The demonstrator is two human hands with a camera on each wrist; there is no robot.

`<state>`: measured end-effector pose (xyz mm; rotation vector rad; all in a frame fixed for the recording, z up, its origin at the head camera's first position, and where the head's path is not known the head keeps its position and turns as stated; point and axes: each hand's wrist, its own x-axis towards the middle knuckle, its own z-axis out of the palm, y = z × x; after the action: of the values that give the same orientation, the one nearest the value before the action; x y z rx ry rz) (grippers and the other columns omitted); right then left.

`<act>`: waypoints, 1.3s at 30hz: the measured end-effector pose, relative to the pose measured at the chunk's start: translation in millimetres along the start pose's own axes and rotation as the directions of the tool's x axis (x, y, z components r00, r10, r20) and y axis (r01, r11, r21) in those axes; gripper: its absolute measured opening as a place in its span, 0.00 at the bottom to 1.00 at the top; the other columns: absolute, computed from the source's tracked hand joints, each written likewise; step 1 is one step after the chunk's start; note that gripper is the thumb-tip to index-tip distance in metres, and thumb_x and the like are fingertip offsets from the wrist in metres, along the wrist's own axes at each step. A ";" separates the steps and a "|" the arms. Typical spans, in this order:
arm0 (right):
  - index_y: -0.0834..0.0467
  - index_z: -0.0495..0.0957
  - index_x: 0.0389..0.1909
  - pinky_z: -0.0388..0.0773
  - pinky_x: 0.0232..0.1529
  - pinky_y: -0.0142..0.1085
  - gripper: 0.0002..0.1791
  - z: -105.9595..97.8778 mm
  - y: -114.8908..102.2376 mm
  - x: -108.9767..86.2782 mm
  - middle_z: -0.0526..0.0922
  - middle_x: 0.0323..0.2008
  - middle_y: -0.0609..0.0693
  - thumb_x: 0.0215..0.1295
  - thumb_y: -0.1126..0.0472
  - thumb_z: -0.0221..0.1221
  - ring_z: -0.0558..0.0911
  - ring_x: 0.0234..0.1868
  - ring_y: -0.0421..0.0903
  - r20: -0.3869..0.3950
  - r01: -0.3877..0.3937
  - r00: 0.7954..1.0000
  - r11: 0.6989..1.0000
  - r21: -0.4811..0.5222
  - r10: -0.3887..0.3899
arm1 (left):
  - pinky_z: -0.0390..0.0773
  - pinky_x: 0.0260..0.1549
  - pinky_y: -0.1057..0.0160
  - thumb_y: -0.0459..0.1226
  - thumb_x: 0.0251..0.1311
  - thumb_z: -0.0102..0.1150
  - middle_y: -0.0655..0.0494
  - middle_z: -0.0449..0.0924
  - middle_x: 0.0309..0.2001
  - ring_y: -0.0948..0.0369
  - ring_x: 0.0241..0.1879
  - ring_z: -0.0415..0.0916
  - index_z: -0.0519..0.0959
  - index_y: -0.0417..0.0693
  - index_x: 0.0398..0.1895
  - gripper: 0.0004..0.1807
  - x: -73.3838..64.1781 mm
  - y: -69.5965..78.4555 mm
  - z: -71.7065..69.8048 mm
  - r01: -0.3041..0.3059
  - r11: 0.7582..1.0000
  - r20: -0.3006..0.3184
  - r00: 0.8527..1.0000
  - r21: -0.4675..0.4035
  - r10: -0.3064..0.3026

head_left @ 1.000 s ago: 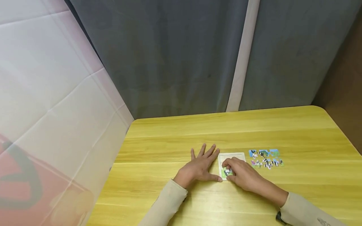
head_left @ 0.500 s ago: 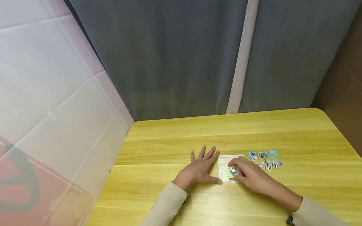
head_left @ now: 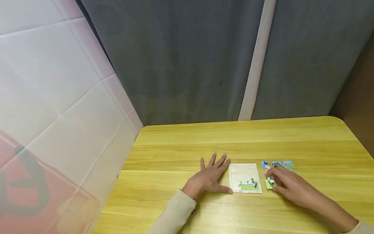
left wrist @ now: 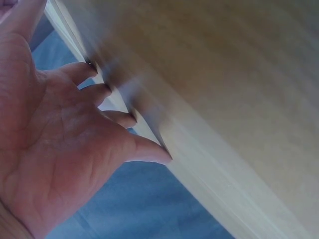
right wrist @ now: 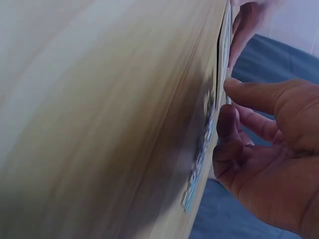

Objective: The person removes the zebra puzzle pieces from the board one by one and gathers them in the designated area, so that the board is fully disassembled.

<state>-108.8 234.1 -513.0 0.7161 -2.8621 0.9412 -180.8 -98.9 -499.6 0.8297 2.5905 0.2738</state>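
Note:
My left hand (head_left: 208,178) lies spread on the table, its thumb touching the lower left corner of a square puzzle tray (head_left: 243,172). Joined green jigsaw pieces (head_left: 249,186) with part of a zebra sit at the tray's lower right. To the right of the tray, my right hand (head_left: 287,183) pinches a green jigsaw piece (head_left: 268,184) between thumb and fingers, seen edge-on in the right wrist view. Behind that hand, loose jigsaw pieces (head_left: 288,164) with blue, green and zebra stripes lie in rows, partly hidden by it. The left wrist view shows the fingers (left wrist: 149,149) stretched along the tabletop.
The yellow wood-grain table (head_left: 181,139) runs back to a grey curtain (head_left: 181,71). A pale printed cloth (head_left: 73,81) stands along the left side, and a brown panel (head_left: 356,97) stands at the right.
My right hand has lifted a green piece from the tray and carried it right, to the loose pieces. The zebra part in the tray now shows. My left hand keeps its place.

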 end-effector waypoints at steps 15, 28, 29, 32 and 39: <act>0.47 0.79 0.54 0.71 0.38 0.29 0.26 1.1 2.6 -6.4 0.76 0.43 0.35 0.57 0.62 0.78 0.69 0.36 0.26 0.010 0.013 1.000 0.999 -0.034 -0.012 | 0.32 0.75 0.21 0.71 0.56 0.67 0.63 0.30 0.89 0.46 0.88 0.25 0.41 0.65 0.88 0.65 -1.6 1.3 -3.2 0.003 1.000 0.007 1.000 0.018 -0.003; 0.47 0.79 0.56 0.73 0.36 0.30 0.23 17.0 -28.5 21.1 0.78 0.48 0.41 0.62 0.57 0.75 0.72 0.36 0.34 0.083 -0.062 0.995 0.998 -0.030 0.064 | 0.31 0.75 0.21 0.71 0.56 0.67 0.64 0.30 0.88 0.47 0.88 0.24 0.41 0.65 0.88 0.65 -0.3 0.7 -2.4 0.007 1.000 0.014 1.000 0.004 -0.007; 0.48 0.79 0.57 0.78 0.38 0.33 0.24 18.6 -31.8 23.1 0.80 0.51 0.42 0.62 0.56 0.75 0.77 0.39 0.37 0.085 -0.061 0.994 0.998 -0.031 0.063 | 0.31 0.75 0.21 0.71 0.56 0.67 0.65 0.29 0.88 0.47 0.88 0.24 0.41 0.66 0.88 0.65 -0.3 0.7 -2.4 0.008 1.000 0.016 1.000 0.007 -0.008; 0.47 0.79 0.59 0.85 0.47 0.45 0.25 23.3 -40.4 28.4 0.83 0.55 0.45 0.63 0.56 0.75 0.85 0.52 0.51 0.095 -0.059 0.994 0.998 -0.032 0.062 | 0.33 0.75 0.20 0.71 0.56 0.67 0.64 0.30 0.88 0.47 0.88 0.25 0.41 0.66 0.88 0.65 -0.2 1.1 -2.3 0.012 1.000 0.015 1.000 0.012 -0.012; 0.45 0.80 0.57 0.86 0.50 0.46 0.25 33.5 -51.2 35.5 0.83 0.50 0.38 0.61 0.59 0.76 0.84 0.57 0.45 0.075 -0.031 0.996 0.995 -0.092 0.038 | 0.32 0.76 0.21 0.72 0.56 0.67 0.64 0.30 0.88 0.46 0.88 0.25 0.41 0.66 0.88 0.65 1.2 1.1 -1.7 0.012 1.000 0.014 1.000 0.012 -0.012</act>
<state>-114.6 164.1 -505.6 0.7117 -2.9706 0.7978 -181.9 -97.4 -498.1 0.8168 2.5855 0.2484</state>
